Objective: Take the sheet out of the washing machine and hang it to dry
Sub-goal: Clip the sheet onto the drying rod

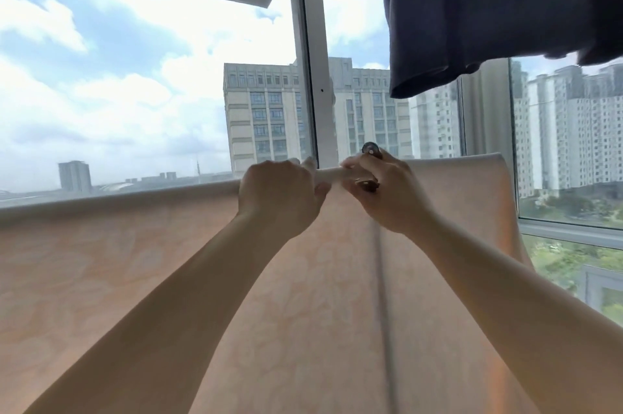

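A pale peach sheet (141,265) with a faint flower pattern hangs draped over a horizontal rail, filling the lower half of the view. My left hand (279,194) grips the sheet's top fold where it wraps the rail. Close beside it, my right hand (384,191) holds a dark metal clip (371,152) against the same fold. The rail itself is hidden under the cloth, and a vertical seam (381,295) runs down below my right hand.
A dark navy garment (488,8) hangs at the upper right, above the sheet's right end. Behind the sheet stands a large window with a white frame post (313,76). Tall buildings and sky show outside.
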